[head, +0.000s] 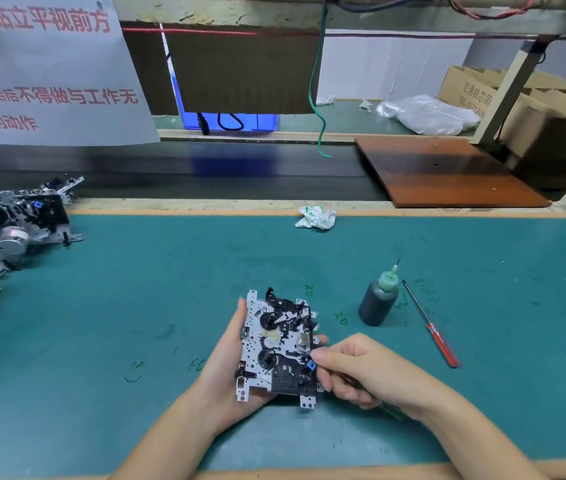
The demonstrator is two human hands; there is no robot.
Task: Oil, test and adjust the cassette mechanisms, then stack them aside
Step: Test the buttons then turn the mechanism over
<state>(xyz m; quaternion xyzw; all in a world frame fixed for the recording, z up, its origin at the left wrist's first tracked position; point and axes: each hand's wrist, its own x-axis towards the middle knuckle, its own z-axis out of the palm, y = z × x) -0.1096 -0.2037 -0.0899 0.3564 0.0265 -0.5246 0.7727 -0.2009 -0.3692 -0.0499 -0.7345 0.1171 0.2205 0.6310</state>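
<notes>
One cassette mechanism [279, 344] sits cradled in left hand [229, 362] above the green surface [101, 306], fingers curled round its edges. Right hand [354, 365] pinches a thin tool, tip near the blue part; tool type unclear. Prob. adjusting: keep mech steady, light touches, oil bottle [378, 299] & screwdriver [430, 327] near.

A silver perforated metal cassette mechanism [276, 348] with black plastic parts and one small blue piece is seen at centre on a teal-green bench mat [136, 306]. At two o'clock stand a dark grey oil bottle [377, 303] with a green nozzle and a red-handled screwdriver [431, 323]. At twelve o'clock lies a white crumpled rag [316, 218] flecked with green.
</notes>
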